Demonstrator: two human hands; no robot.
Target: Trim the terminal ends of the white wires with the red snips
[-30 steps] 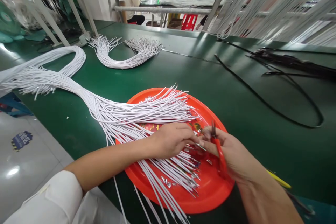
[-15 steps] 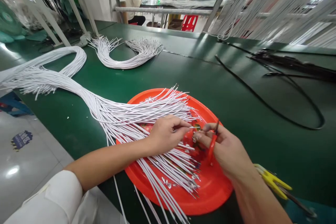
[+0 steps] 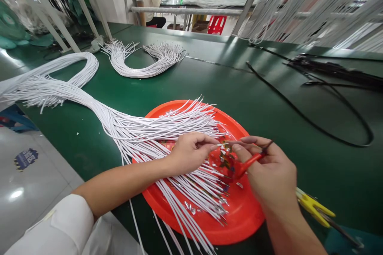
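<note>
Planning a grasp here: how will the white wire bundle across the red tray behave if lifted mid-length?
Likely floppy overall: the white wire bundle curves along the green table. Apt to splay: its ends fan out loosely over the red tray. Single wires probably keep some springiness, since their short free ends run fairly straight.

The tray (image 3: 241,223) sits on the table (image 3: 224,75), mid-clock, and wires (image 3: 158,127) run in from ten o'clock, ends lying on it. Second bundle (image 3: 146,72) at eleven, cables (image 3: 332,70) at two, a tool (image 3: 312,205) just before four! Left hand (image 3: 190,153) over the tray's middle, right hand (image 3: 273,169) at three, scissors (image 3: 251,162) within its grip.
</note>
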